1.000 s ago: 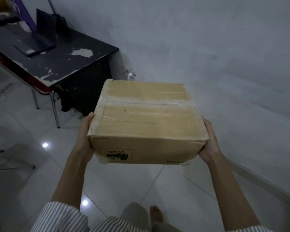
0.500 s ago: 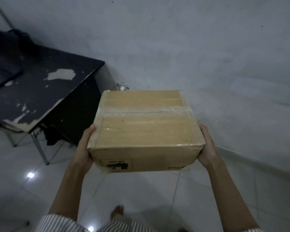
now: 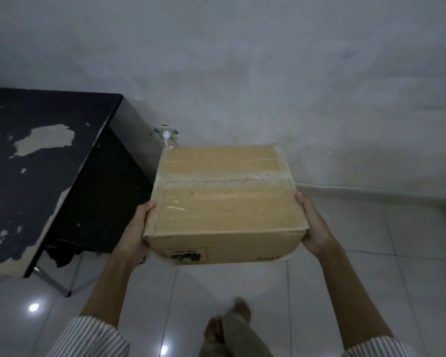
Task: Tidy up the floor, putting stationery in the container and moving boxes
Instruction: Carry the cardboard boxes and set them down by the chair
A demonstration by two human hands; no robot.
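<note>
A sealed cardboard box (image 3: pixel 225 202) is held up in mid-air, well above the white tiled floor (image 3: pixel 371 253), and it is gripped from both sides. The left hand (image 3: pixel 134 233) is pressed flat against the box's left face, its fingers wrapped under the lower edge and the thumb laid along the upper corner. The right hand (image 3: pixel 313 228) is clamped to the right face in the same way, fingers curled round the bottom edge, thumb resting at the top rim. Both hands are closed on the box, and it is carried between them with its top almost level, tipped slightly toward the camera.

Clear packing tape (image 3: pixel 224 177) is seen running across the top seam. A black printed label (image 3: pixel 186 256) is shown upside down on the near side, and small lettering is visible near the right corner, too blurred to be read.

To the left, a black table (image 3: pixel 36 163) with badly peeled paint is stood just beside the box, against the grey wall (image 3: pixel 268 73). A wall socket (image 3: pixel 166 132) with a white plug is spotted just beyond the box's far left corner. Striped sleeves (image 3: pixel 93 336) are pushed back on both forearms, and bare feet (image 3: pixel 232 320) are caught, blurred, on the tiles below.
</note>
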